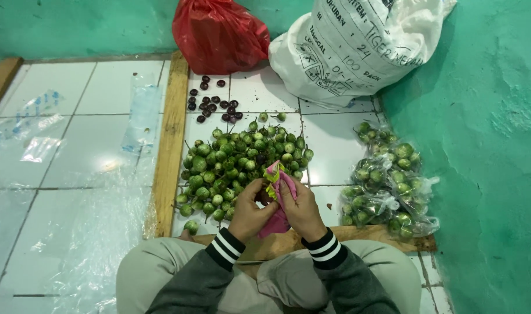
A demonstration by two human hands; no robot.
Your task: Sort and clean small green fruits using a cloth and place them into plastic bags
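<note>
My left hand (249,210) and my right hand (302,209) meet in front of me, both gripping a pink cloth (275,220) with a yellow-green edge at its top (272,174). The cloth hangs down between my palms. Just beyond my fingers lies a heap of small round green eggplants (236,163) on the white tiled floor. Whether a fruit sits inside the cloth I cannot tell.
Clear bags packed with green eggplants (387,186) pile at the right by the green wall. Dark purple fruits (214,104) lie farther back. A red plastic bag (219,32) and a white sack (352,46) stand behind. Wooden strips (169,145) frame the area; clear plastic sheets (73,232) lie left.
</note>
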